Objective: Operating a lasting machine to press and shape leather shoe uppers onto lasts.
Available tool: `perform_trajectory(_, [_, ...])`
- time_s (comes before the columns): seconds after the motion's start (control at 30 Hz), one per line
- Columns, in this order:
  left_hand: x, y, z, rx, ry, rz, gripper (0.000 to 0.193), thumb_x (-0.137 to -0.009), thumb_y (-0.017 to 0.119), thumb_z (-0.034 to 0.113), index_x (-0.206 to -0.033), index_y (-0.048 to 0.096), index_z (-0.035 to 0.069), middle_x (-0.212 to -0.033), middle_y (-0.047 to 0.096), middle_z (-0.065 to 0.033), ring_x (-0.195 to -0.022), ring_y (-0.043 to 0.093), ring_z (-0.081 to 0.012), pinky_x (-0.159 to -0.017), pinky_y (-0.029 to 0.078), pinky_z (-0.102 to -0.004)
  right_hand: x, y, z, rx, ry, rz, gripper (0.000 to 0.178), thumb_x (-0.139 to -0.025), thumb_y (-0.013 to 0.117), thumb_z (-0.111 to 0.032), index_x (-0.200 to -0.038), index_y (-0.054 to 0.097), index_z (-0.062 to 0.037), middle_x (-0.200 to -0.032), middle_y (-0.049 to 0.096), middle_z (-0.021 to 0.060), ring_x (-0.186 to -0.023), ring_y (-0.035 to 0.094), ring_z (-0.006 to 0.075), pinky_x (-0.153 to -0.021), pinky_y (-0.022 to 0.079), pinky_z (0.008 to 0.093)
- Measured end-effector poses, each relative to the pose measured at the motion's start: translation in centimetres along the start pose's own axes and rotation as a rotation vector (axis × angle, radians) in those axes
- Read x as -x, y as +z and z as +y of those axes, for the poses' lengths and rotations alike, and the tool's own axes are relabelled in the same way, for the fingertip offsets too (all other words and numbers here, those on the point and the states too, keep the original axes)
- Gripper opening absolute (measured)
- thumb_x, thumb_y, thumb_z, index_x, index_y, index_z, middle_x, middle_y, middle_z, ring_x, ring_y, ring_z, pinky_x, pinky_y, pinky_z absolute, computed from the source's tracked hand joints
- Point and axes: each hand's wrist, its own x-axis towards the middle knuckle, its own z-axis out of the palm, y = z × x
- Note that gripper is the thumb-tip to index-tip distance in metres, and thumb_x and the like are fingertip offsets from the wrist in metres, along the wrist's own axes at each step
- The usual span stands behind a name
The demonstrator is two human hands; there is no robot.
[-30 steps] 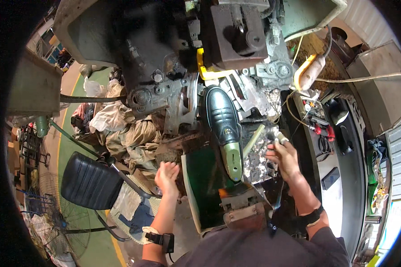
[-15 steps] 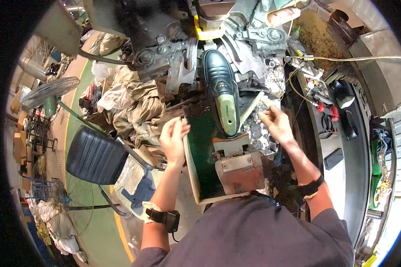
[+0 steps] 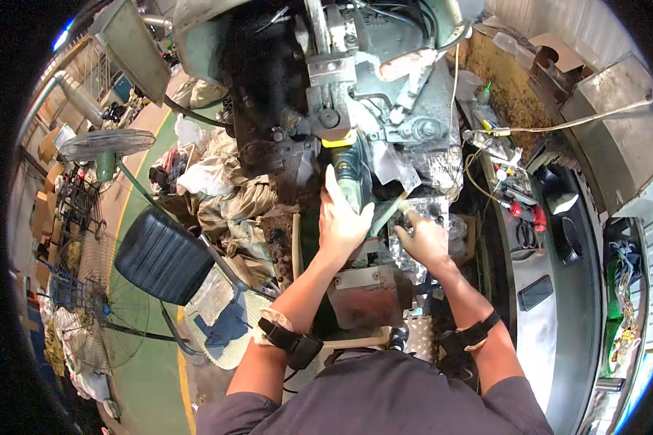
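A black leather loafer [image 3: 350, 163] with a pale green insole sits toe-away in the machine, its toe under a yellow-edged part [image 3: 339, 139]. My left hand [image 3: 341, 228] is wrapped round the heel end, fingers along the left side and thumb on the right, hiding much of the heel. Right of the shoe, a pale slanted lever [image 3: 388, 214] rises toward my right hand [image 3: 424, 239]. That hand's fingers are curled close beside the lever's upper end; whether they touch it, or hold anything, I cannot make out.
A rust-marked metal block [image 3: 364, 293] stands nearest my body. On the left are a black-backed chair [image 3: 163, 254], a standing fan [image 3: 107, 145] and heaped cloth [image 3: 225, 214]. A bench on the right bears a phone [image 3: 535, 292] and a red-handled tool [image 3: 527, 215].
My left hand has moved right and forward onto the shoe's heel. The shoe's toe is now beneath the yellow-edged part. My right hand has come lower and left in the view.
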Motion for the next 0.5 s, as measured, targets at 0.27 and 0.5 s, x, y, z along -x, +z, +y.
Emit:
perform_trajectory(0.27, [0.19, 0.71, -0.28, -0.084, -0.031, 0.024, 0.109, -0.078, 0.082, 0.022, -0.16, 0.011, 0.005, -0.136, 0.051, -0.0367, -0.122, 0.055, -0.0519, -0.104, 0.047, -0.0516, -0.35, -0.22, 0.25, -0.079, -0.012, 0.021, 0.035, -0.091, 0.069, -0.035, -0.106, 0.066, -0.0038, -0.084, 0.073, 0.0209, -0.079, 0.071, 0.042, -0.073, 0.056, 0.0518])
perform_trajectory(0.5, [0.39, 0.28, -0.35, -0.045, -0.064, -0.006, 0.108, -0.079, 0.081, 0.023, -0.16, 0.012, 0.007, -0.14, 0.048, -0.0368, -0.124, 0.054, -0.0518, -0.106, 0.045, -0.0519, -0.04, -0.42, -0.44, -0.107, -0.012, 0.086, 0.026, -0.09, 0.073, -0.029, -0.095, 0.067, -0.0044, -0.079, 0.073, 0.0165, -0.074, 0.071, 0.0382, -0.07, 0.056, 0.0481])
